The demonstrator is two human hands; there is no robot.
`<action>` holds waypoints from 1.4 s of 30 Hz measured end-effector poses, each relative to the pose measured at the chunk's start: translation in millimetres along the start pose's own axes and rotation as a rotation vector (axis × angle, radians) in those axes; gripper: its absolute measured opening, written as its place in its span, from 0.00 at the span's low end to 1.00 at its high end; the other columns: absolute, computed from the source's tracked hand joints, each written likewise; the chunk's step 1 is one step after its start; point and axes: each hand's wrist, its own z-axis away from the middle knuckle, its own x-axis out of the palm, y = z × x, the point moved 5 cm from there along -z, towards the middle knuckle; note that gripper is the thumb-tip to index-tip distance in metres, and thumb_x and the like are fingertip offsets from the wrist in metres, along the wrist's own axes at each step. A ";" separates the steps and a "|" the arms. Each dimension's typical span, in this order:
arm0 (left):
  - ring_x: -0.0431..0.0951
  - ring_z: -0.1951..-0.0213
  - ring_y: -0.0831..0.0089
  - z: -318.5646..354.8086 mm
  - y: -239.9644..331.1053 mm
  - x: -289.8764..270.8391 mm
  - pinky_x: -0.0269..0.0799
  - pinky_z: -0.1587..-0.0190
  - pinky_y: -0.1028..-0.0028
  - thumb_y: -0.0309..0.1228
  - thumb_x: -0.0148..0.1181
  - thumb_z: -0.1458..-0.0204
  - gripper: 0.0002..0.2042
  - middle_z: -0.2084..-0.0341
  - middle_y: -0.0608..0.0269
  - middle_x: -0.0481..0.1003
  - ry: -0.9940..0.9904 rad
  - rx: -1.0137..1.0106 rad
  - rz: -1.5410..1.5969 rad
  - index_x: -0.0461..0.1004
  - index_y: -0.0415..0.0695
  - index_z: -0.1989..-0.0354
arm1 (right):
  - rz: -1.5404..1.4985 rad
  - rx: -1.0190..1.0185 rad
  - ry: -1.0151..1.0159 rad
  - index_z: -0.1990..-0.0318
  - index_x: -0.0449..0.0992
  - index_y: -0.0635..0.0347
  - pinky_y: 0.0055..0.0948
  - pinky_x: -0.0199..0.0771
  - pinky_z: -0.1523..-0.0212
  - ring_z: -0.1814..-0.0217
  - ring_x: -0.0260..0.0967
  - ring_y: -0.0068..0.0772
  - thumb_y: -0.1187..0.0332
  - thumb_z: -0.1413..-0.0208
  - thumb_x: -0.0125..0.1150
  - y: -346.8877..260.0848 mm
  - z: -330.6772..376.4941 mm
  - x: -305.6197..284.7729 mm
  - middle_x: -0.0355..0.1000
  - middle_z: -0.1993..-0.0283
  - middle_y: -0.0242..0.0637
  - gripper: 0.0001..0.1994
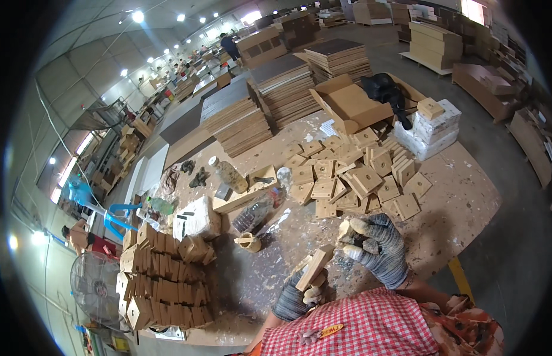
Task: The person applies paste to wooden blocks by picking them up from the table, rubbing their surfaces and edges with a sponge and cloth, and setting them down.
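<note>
My left hand (pixel 295 295), in a grey knit glove with bare fingertips, is closed around a small flat wooden block (pixel 315 268), held tilted on its edge above the table. Just to the right and a little farther off is my right hand (pixel 384 244), gloved the same way. Its fingers curl together, and whatever they pinch is too small or hidden to name. Beyond it spreads a loose pile of square wooden blocks (pixel 323 188), many with a round hole in the middle. A small round pot (pixel 248 242) with a flat stick across it stands left of my hands.
Rows of stacked wooden blocks (pixel 163 285) fill the table's left side, near a fan (pixel 97 288). Behind the pot are a plastic bottle (pixel 228 174), a wooden tray (pixel 228 204) and a white wrapped bundle (pixel 197 217). An open cardboard box (pixel 353 107) and white packages (pixel 429 132) stand at the back.
</note>
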 end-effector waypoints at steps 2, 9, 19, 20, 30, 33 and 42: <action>0.62 0.87 0.83 -0.2 -2.1 -3.8 0.59 0.88 0.84 0.37 0.46 0.38 0.15 0.82 0.67 0.65 0.014 -0.030 0.055 0.66 0.35 0.57 | -0.028 0.010 0.017 0.51 0.75 0.62 0.25 0.76 0.55 0.51 0.71 0.29 0.76 0.55 0.69 -7.8 -2.1 1.0 0.69 0.54 0.37 0.21; 0.62 0.88 0.84 -1.3 -14.9 -6.9 0.60 0.89 0.85 0.35 0.45 0.38 0.14 0.83 0.68 0.64 0.109 -0.110 0.161 0.65 0.34 0.57 | 0.024 0.005 -0.040 0.53 0.75 0.63 0.28 0.74 0.55 0.55 0.71 0.31 0.75 0.56 0.70 -12.0 -1.0 13.7 0.70 0.56 0.38 0.20; 0.61 0.89 0.84 5.2 -12.0 -3.8 0.63 0.90 0.84 0.28 0.40 0.38 0.16 0.83 0.67 0.63 0.099 -0.164 0.371 0.58 0.27 0.49 | 0.365 0.026 -0.172 0.58 0.77 0.65 0.31 0.73 0.58 0.60 0.71 0.35 0.70 0.58 0.71 19.4 9.6 5.8 0.70 0.60 0.40 0.17; 0.61 0.90 0.84 5.3 -11.6 -5.7 0.63 0.90 0.85 0.28 0.39 0.38 0.17 0.84 0.68 0.63 0.137 -0.169 0.386 0.57 0.27 0.46 | 0.342 0.075 -0.200 0.58 0.77 0.65 0.31 0.73 0.58 0.60 0.71 0.36 0.69 0.58 0.71 22.6 11.0 5.2 0.70 0.60 0.40 0.18; 0.61 0.90 0.83 -1.1 -11.8 -0.8 0.66 0.85 0.85 0.27 0.40 0.39 0.17 0.83 0.67 0.64 0.024 -0.180 0.429 0.59 0.29 0.45 | 0.249 0.205 -0.230 0.57 0.77 0.63 0.33 0.73 0.56 0.59 0.71 0.36 0.67 0.57 0.71 44.4 20.4 -2.7 0.70 0.60 0.41 0.18; 0.61 0.89 0.84 -0.4 -7.9 -11.9 0.62 0.89 0.85 0.31 0.40 0.37 0.11 0.83 0.70 0.62 0.233 -0.116 0.297 0.63 0.36 0.58 | 0.409 0.121 -0.185 0.55 0.76 0.62 0.31 0.73 0.52 0.55 0.70 0.33 0.67 0.57 0.72 25.9 12.1 -7.2 0.70 0.60 0.39 0.20; 0.64 0.86 0.78 0.9 -1.3 -11.2 0.61 0.84 0.80 0.37 0.47 0.39 0.11 0.80 0.63 0.70 0.524 0.015 -0.183 0.68 0.44 0.69 | 0.381 -0.394 -0.435 0.46 0.73 0.60 0.30 0.75 0.53 0.50 0.67 0.34 0.67 0.52 0.68 -22.1 -0.7 50.0 0.69 0.55 0.37 0.23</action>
